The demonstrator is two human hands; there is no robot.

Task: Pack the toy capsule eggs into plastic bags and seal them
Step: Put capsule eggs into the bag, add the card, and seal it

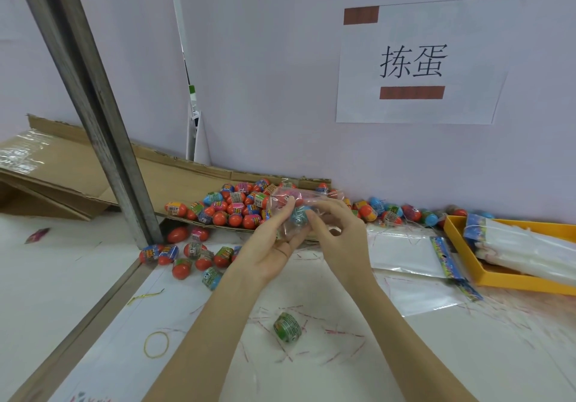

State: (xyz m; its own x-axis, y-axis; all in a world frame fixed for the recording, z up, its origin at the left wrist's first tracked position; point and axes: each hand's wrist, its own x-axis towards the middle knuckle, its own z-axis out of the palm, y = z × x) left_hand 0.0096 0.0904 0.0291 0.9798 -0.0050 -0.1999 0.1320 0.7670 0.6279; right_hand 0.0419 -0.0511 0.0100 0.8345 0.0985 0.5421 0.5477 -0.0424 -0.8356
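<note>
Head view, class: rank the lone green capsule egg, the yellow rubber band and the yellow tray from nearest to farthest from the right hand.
From the right hand:
1. Lone green capsule egg, on the table below the hand, nearest.
2. Yellow tray, off to the right by the wall.
3. Yellow rubber band, low on the left, farthest.

Pale wall [265, 58] with paper sign [420, 62], white table [343, 370].

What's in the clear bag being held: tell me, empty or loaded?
Loaded. Through the clear bag, gripped by the left hand and right hand, red and blue eggs show; the count cannot be told.
</note>
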